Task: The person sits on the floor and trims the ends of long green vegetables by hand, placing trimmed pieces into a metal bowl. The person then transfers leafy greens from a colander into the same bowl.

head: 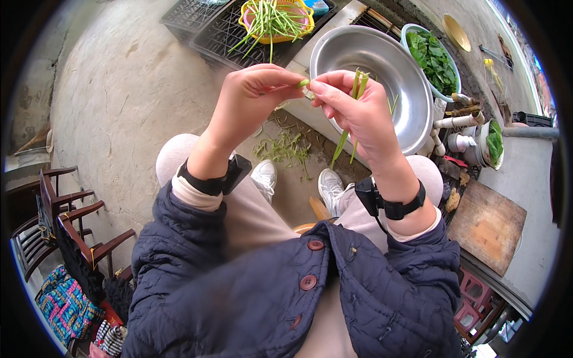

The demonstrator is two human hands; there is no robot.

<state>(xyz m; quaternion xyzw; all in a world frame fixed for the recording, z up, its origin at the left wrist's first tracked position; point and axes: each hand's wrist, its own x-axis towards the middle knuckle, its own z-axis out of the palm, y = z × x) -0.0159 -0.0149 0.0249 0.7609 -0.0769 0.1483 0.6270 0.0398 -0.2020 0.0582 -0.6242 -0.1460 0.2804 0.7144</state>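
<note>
My left hand (264, 91) pinches the end of a green stem (302, 83) between thumb and fingertips. Close beside it, at the same stem, are the thumb and forefinger of my right hand (353, 107), whose other fingers hold several green stems (342, 145) pointing downward. Under and behind the right hand is a large steel basin (405, 129), with a few thin stems against its inner wall. Beyond my left hand, a yellow plastic basket (309, 32) holds a heap of long green stems (271, 18). Green peelings (284, 145) lie on the ground between my knees and shoes.
Black plastic crates (215, 40) support the basket. A light blue basin (453, 85) of leaves is behind the steel one. On the right stand a pot with leaves (494, 138), pipes (459, 121) and a wooden board (488, 226). Wooden chairs (80, 223) stand at left.
</note>
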